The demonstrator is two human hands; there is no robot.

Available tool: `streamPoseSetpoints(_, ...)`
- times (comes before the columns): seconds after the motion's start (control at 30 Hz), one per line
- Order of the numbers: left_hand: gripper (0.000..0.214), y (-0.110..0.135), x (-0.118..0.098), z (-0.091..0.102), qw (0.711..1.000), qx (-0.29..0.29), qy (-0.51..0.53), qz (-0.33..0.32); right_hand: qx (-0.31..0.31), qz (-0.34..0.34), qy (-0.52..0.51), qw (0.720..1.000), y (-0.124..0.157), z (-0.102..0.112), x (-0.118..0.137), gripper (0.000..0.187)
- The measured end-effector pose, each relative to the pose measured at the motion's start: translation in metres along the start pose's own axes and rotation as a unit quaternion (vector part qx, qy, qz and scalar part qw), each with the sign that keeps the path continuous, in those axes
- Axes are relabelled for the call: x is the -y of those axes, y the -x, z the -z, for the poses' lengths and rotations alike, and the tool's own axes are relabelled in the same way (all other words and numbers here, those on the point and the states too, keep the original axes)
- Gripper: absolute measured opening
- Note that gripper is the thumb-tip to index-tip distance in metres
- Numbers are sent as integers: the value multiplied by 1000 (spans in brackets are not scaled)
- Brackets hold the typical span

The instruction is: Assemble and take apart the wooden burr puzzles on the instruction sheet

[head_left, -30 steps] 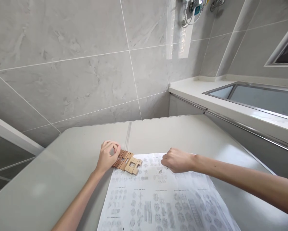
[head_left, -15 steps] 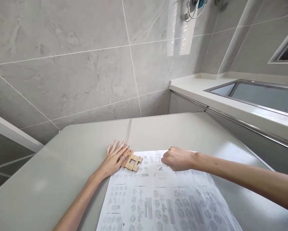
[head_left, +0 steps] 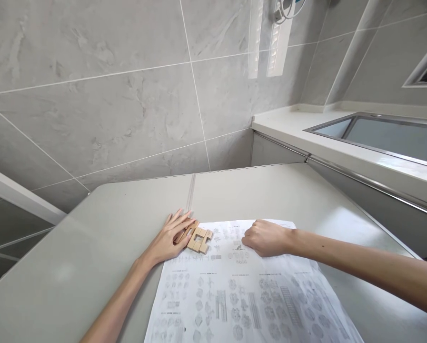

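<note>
My left hand [head_left: 168, 238] is at the upper left corner of a printed paper sheet [head_left: 227, 286]. Its thumb and index finger close around the darker wooden puzzle pieces [head_left: 185, 232], while the other fingers stretch out. Against these lies a lighter group of interlocked wooden puzzle pieces [head_left: 201, 240] with a square gap in its middle, resting on the sheet. My right hand [head_left: 265, 238] rests on the sheet's upper part, fingers curled in. Whatever it may hold is hidden. A small dark shape [head_left: 239, 247] shows just left of its fingertips; I cannot tell if it is print.
The sheet lies on a pale table [head_left: 92, 247] with a seam near its far edge. Beyond is a grey tiled wall [head_left: 127, 95]. A white counter [head_left: 281, 121] with a metal-rimmed sink [head_left: 377, 136] stands at the right.
My left thumb and index finger have come around the darker pieces; the hand lay flatter before. The lighter pieces have shifted slightly right. My right hand stays curled in nearly the same place.
</note>
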State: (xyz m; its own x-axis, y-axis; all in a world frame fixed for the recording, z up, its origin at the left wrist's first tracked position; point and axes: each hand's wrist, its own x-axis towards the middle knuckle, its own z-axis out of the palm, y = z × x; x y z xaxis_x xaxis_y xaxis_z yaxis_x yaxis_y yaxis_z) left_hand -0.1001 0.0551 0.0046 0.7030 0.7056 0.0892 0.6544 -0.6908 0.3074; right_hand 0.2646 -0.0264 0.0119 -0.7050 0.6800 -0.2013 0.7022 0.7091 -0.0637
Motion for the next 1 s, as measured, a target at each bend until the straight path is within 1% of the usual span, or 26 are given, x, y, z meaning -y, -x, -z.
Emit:
streamPoseSetpoints(0.2,55,-1,6,-3,1000,-14,-2,-14,0,-11,-32,999,7,-14,3,28)
streamPoseSetpoints(0.33,56,-2,7,-5,999,-36,1,-16,-8,-26,-64,998,20,-23,13,32)
streamPoseSetpoints(0.43,56,-2,5,-4,999,-47,2,-6,-15,-50,-91,994,33,-26,31,32)
streamPoseSetpoints(0.6,53,3,3,-3,997,-69,6,27,-45,-113,-131,984,61,-30,76,31)
streamPoseSetpoints(0.67,54,5,4,-4,996,-74,7,39,-76,-165,-209,961,72,-35,91,31)
streamPoseSetpoints(0.73,54,7,4,-5,996,-78,9,52,-101,-221,-279,929,82,-43,99,29)
streamPoseSetpoints(0.8,55,9,5,-5,995,-81,7,55,-144,-272,-349,885,92,-54,103,26)
streamPoseSetpoints(0.9,58,9,5,-5,994,-91,-2,55,-225,-324,-411,822,102,-73,105,26)
streamPoseSetpoints(1.0,58,9,5,-5,993,-105,-9,56,-254,-340,-499,756,106,-90,111,26)
